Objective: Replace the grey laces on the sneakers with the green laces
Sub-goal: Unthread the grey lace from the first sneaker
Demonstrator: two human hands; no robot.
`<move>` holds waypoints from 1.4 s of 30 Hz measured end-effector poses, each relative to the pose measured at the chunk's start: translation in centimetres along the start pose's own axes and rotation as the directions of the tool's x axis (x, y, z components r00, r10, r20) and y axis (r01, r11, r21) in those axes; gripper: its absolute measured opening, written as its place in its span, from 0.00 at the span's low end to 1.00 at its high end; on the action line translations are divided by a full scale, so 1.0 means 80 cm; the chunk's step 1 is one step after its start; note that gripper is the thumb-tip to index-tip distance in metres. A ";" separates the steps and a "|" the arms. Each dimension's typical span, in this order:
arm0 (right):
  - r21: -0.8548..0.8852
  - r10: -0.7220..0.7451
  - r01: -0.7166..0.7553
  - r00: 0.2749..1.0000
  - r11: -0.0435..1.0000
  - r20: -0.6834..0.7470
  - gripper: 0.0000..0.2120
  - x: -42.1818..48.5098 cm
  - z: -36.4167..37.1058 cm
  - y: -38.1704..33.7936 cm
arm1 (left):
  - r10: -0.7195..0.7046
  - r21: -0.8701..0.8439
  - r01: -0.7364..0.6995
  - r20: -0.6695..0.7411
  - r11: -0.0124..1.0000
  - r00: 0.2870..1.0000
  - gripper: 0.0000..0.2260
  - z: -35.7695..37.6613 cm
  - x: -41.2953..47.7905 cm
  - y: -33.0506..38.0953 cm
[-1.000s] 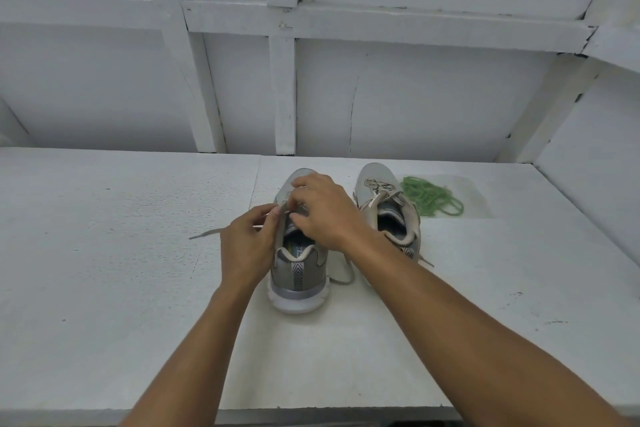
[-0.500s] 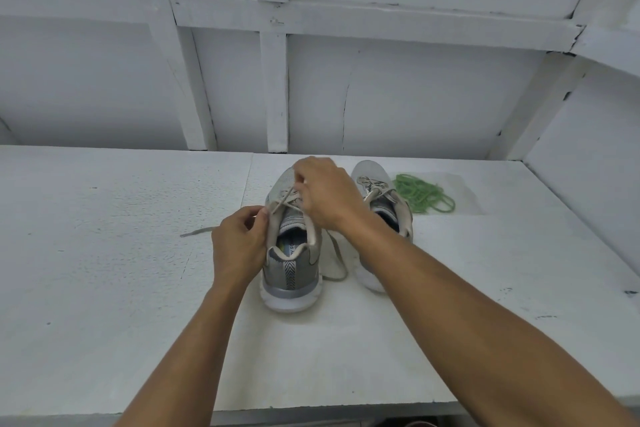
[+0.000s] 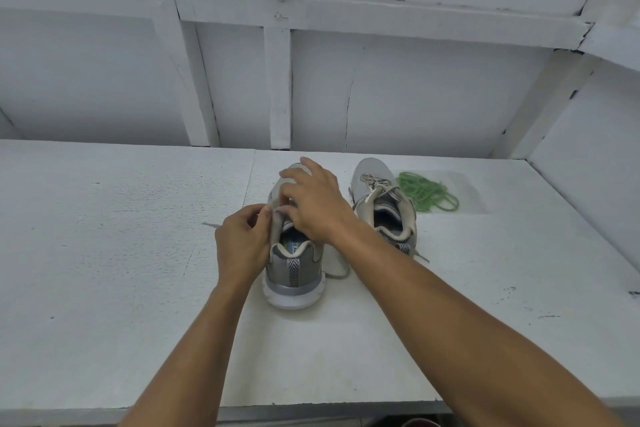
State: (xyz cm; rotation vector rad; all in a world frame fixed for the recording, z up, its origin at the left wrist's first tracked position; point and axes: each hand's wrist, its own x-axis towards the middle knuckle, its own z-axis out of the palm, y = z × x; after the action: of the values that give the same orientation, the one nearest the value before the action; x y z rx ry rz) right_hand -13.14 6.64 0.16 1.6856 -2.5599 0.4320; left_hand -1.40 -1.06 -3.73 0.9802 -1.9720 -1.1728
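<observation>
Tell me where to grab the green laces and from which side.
Pinch the green laces by the loops sticking out at their right edge, coming from above right: they lie in a flat, loose tangle on the table, and a sneaker crowds their left.

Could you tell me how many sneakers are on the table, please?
2. The left sneaker, heel toward the camera, is held by the left hand and right hand; the right sneaker sits beside it, next to the green laces.
</observation>
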 end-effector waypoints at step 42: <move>0.136 -0.011 0.030 0.990 0.990 -0.142 0.04 0.002 -0.025 0.020 | -0.036 -0.048 0.035 -0.020 0.998 0.999 0.11 0.001 -0.004 0.002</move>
State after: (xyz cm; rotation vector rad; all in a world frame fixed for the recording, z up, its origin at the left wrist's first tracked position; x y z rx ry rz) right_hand -14.84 7.62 1.77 1.6556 -2.4615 0.7144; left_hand -1.33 -0.75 -3.65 1.0026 -1.9086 -1.2189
